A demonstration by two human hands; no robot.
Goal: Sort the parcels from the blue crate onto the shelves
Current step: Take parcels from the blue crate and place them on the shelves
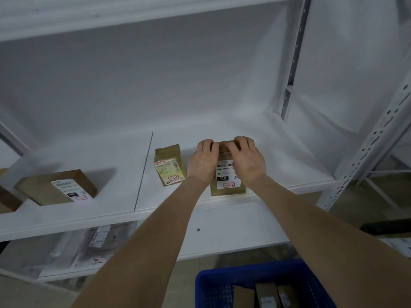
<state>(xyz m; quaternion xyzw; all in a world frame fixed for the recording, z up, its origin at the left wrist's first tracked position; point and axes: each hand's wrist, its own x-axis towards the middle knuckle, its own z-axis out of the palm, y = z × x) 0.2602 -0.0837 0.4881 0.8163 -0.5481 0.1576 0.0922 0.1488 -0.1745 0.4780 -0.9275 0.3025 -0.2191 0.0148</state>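
Observation:
A small brown cardboard parcel (226,187) with a white label and a red-framed tag lies on the white middle shelf (278,152), near its front edge. My left hand (203,162) grips its left side, with the fingers curled over the far edge. My right hand (246,160) holds the right side the same way and covers part of the label. The blue crate (206,285) stands on the floor at the bottom right, with several brown parcels inside.
A taped parcel (170,164) lies just left of my hands. A larger box (56,187) sits further left. Grey mailer bags (100,241) fill the lower shelf. A perforated metal upright (364,156) stands at the right.

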